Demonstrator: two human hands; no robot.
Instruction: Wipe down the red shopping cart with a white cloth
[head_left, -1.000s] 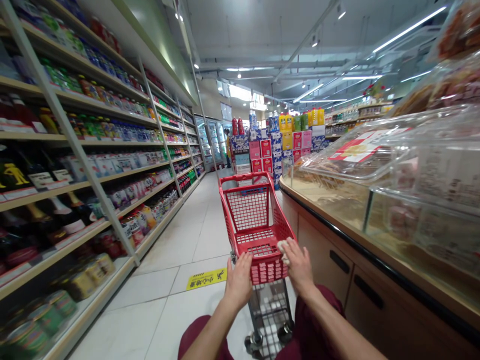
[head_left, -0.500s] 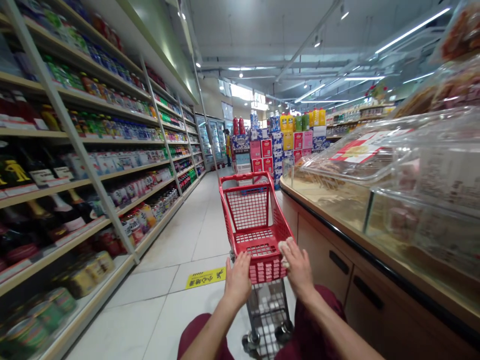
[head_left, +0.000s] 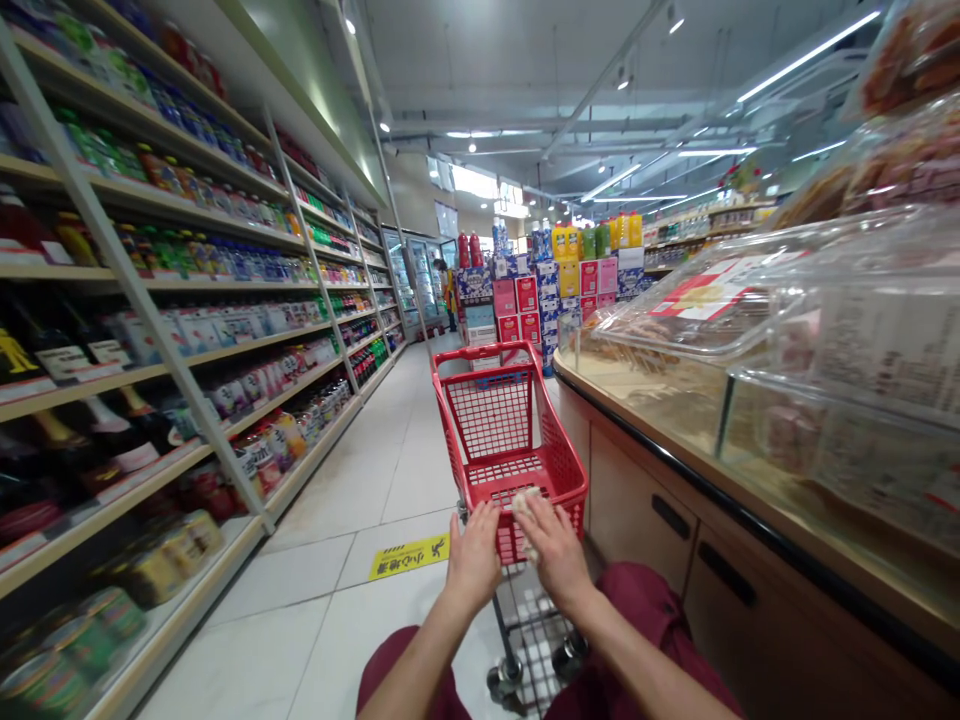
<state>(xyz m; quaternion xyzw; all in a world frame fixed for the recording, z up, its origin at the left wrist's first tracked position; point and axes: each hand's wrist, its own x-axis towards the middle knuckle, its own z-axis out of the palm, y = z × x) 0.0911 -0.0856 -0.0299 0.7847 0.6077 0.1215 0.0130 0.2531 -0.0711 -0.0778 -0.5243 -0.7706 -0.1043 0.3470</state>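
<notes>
Red cart (head_left: 556, 455) | upright | pale cloth (head_left: 527, 494) | bunched, at cart's near rim

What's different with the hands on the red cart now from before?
The right hand moved left along the near edge of the red cart, from the right corner toward the left hand, taking the pale cloth with it. Nothing was let go. The left hand stayed at the left corner.
</notes>
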